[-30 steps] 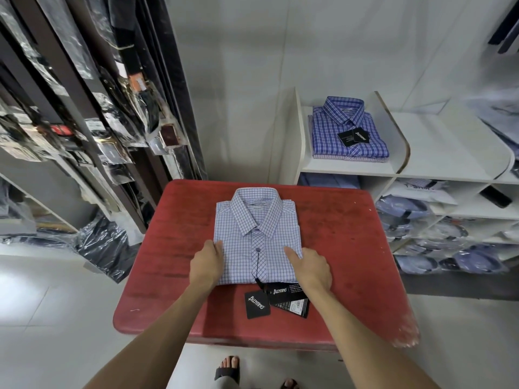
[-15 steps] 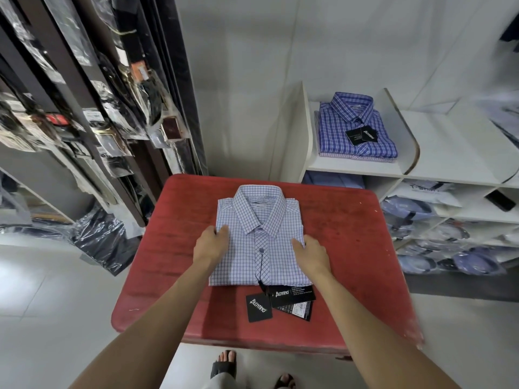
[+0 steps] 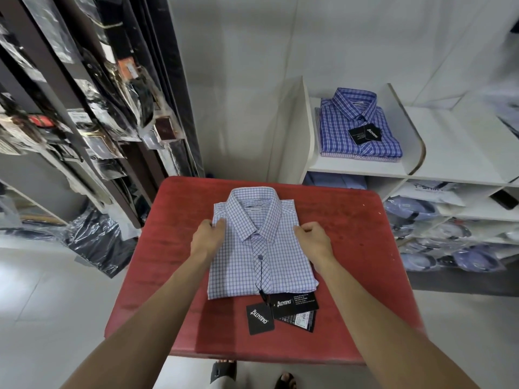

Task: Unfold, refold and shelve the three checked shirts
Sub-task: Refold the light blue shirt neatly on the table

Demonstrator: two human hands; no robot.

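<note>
A folded pale blue checked shirt lies collar-away on the red table. Its black hang tags trail off the near hem onto the table. My left hand grips the shirt's left edge just below the shoulder, fingers curled round the fabric. My right hand grips the right edge at the same height. On the white shelf unit's top compartment lies a folded darker blue checked shirt with a black tag, stacked on another folded shirt whose pale edge shows beneath.
A white shelf unit stands behind the table on the right, its lower shelves holding bagged shirts. A dark rack of plastic-wrapped goods fills the left. Black bags lie on the floor left of the table. My sandalled feet show below.
Both hands slid from the shirt's lower edge up its sides to shoulder height and now curl round its edges. The view has drawn closer.
</note>
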